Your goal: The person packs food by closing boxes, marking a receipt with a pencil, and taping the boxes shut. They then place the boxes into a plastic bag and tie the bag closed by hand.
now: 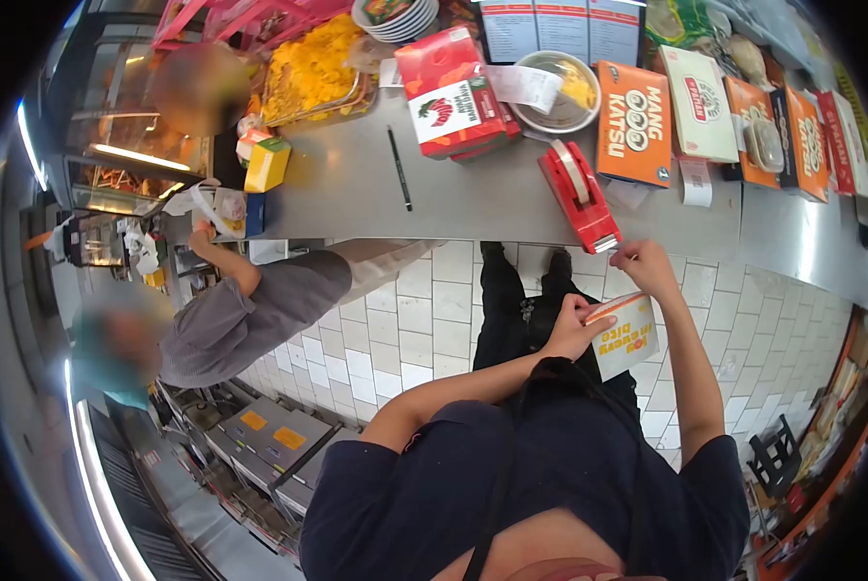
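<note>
Holding printed paper [637, 341], tray [345, 104] of yellow food [310, 66]

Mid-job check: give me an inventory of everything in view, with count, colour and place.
Tape dispenser: 1, red, counter's near edge
Packet: 1, white with yellow lettering, in left hand
Counter: 1, grey, beyond the hands
Orange boxes: at least 3, counter's right half
Cream box: 1, among the orange boxes
Red box: at least 1, left of tub
Tub: 1, pale, behind dispenser
Receipt: at least 1, white, across tub
Pencil or pen: 1, dark, mid-counter
Food tray: 1, clear, yellow contents, counter's left
Bowls: one stack, white, far side
Floor tiles: many, white, below counter
Co-worker: at least 1, grey top, left
Edge clutter: uncountable, mixed colours, too distorted
Left hand: 1, bare, holding packet
Right hand: 1, bare, at dispenser's near end
</note>
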Tool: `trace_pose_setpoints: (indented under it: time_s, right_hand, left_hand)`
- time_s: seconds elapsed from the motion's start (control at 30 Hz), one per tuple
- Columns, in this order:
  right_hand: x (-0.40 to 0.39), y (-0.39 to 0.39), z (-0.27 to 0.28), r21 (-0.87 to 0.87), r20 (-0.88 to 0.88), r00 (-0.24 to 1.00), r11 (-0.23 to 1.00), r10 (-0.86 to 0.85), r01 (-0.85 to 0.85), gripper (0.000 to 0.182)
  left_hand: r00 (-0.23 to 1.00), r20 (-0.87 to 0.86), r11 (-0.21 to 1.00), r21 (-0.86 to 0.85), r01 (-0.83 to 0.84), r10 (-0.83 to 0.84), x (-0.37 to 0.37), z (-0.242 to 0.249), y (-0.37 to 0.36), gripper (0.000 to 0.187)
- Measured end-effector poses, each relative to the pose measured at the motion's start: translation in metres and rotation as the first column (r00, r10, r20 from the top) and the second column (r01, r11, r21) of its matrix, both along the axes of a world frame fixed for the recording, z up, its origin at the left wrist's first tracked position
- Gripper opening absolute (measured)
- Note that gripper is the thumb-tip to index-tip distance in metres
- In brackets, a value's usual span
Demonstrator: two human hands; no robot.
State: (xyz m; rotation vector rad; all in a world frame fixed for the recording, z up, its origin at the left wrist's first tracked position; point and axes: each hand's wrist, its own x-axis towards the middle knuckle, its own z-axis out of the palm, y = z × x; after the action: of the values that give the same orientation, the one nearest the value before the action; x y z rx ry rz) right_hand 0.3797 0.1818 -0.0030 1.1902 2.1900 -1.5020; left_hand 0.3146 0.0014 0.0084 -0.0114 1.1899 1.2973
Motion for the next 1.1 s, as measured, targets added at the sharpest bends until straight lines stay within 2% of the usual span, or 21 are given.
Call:
trace_pose_setpoints:
  time_s: [0.07, 0.13, 0.2, 0.23, 0.3, 0.33, 0.43, 0.47, 0.5, 0.57, 0.63, 0.7, 0.73, 0.77, 0.8, 0.83, 0.9, 0.93, 0.97, 1.03, 1.1]
  right_hand:
    - [0.004, 0.001, -0.001, -0.067, -0.020, 0.996, 0.994, -0.082, 0.081, 0.021]
    - [0.016, 0.000, 0.005, -0.328, -0.087, 0.990, 0.942, -0.107, 0.073, 0.014]
    - [0.026, -0.003, 0.021, -0.541, -0.008, 0.998, 0.840, -0.063, 0.049, 0.014]
    - [0.031, -0.012, 0.026, -0.564, 0.080, 0.988, 0.811, -0.135, 0.157, 0.013]
    - [0.045, -0.028, 0.028, -0.560, 0.086, 0.984, 0.810, -0.156, 0.177, 0.012]
    - [0.047, -0.034, 0.038, -0.576, 0.090, 0.978, 0.791, -0.190, 0.207, 0.016]
    - [0.067, -0.047, 0.040, -0.613, 0.019, 0.962, 0.757, -0.272, 0.227, 0.012]
    - [0.060, -0.050, 0.058, -0.582, 0.051, 0.960, 0.773, -0.277, 0.254, 0.013]
    - [0.052, -0.054, 0.076, -0.550, 0.072, 0.958, 0.791, -0.276, 0.269, 0.014]
    - [0.062, -0.067, 0.056, -0.301, 0.064, 0.985, 0.938, -0.161, 0.173, 0.019]
    - [0.123, -0.072, -0.055, -0.115, -0.191, 0.977, 0.991, -0.091, 0.070, 0.031]
    - [0.044, -0.058, 0.050, -0.106, 0.109, 0.980, 0.982, 0.167, -0.156, 0.038]
    - [0.025, -0.059, 0.075, -0.349, -0.081, 0.981, 0.927, -0.177, 0.139, 0.052]
    - [0.014, -0.055, 0.087, -0.329, -0.092, 0.984, 0.937, -0.153, 0.115, 0.052]
    - [0.005, -0.052, 0.097, -0.659, -0.250, 0.890, 0.741, -0.381, 0.132, 0.058]
    - [-0.004, -0.048, 0.104, -0.893, -0.289, 0.729, 0.449, -0.621, 0.028, 0.066]
    - [-0.026, -0.043, 0.114, -0.880, -0.351, 0.761, 0.470, -0.545, -0.069, 0.076]
    - [-0.046, -0.044, 0.120, -0.642, -0.539, 0.769, 0.759, -0.345, -0.110, 0.076]
    - [-0.067, -0.042, 0.126, -0.315, -0.636, 0.766, 0.936, -0.089, -0.153, 0.077]
    - [-0.114, -0.034, 0.134, -0.339, -0.656, 0.696, 0.938, -0.291, 0.073, 0.075]
    - [-0.180, -0.034, 0.180, -0.497, -0.611, 0.622, 0.849, -0.489, 0.180, 0.071]
  left_hand:
    - [0.997, -0.042, 0.996, 0.052, 0.067, -0.065, -0.004, -0.003, 0.006, 0.045]
    - [0.953, -0.262, 0.965, 0.168, 0.202, -0.154, -0.007, 0.007, 0.005, 0.045]
    - [0.853, -0.449, 0.914, 0.164, 0.371, -0.265, -0.021, 0.043, 0.006, 0.048]
    - [0.859, -0.447, 0.920, 0.168, 0.353, -0.248, -0.030, 0.054, 0.004, 0.048]
    - [0.773, -0.411, 0.815, 0.112, 0.568, -0.483, -0.046, 0.069, 0.001, 0.053]
    - [0.723, -0.457, 0.783, 0.086, 0.616, -0.519, -0.055, 0.080, 0.001, 0.059]
    - [0.684, -0.578, 0.755, 0.168, 0.634, -0.446, -0.053, 0.096, 0.000, 0.063]
    - [0.700, -0.540, 0.761, 0.158, 0.629, -0.467, -0.056, 0.104, 0.005, 0.065]
    - [0.723, -0.624, 0.752, 0.314, 0.580, -0.297, -0.050, 0.084, 0.003, 0.067]
    - [0.659, -0.724, 0.497, 0.503, 0.707, -0.204, -0.047, 0.041, 0.013, 0.065]
    - [0.534, -0.797, 0.271, 0.468, 0.841, -0.282, -0.060, 0.041, 0.029, 0.040]
    - [0.552, -0.817, 0.223, 0.514, 0.828, -0.166, -0.068, 0.025, 0.039, 0.040]
    - [0.589, -0.735, 0.307, 0.506, 0.806, -0.336, -0.090, 0.053, 0.034, 0.043]
    - [0.590, -0.747, 0.314, 0.506, 0.803, -0.306, -0.112, 0.074, 0.030, 0.043]
    - [0.647, -0.712, 0.443, 0.504, 0.742, -0.274, -0.133, 0.091, 0.025, 0.044]
    - [0.697, -0.677, 0.558, 0.493, 0.668, -0.236, -0.154, 0.101, 0.021, 0.045]
    - [0.799, -0.580, 0.750, 0.455, 0.481, -0.161, -0.186, 0.110, 0.018, 0.046]
    - [0.812, -0.578, 0.813, 0.436, 0.386, -0.076, -0.202, 0.115, 0.022, 0.042]
    - [0.819, -0.574, 0.865, 0.416, 0.280, 0.011, -0.218, 0.120, 0.025, 0.038]
    - [0.755, -0.595, 0.881, 0.470, 0.051, 0.274, -0.253, 0.132, 0.033, 0.043]
    - [0.719, -0.578, 0.842, 0.539, -0.020, 0.387, -0.282, 0.143, 0.040, 0.051]
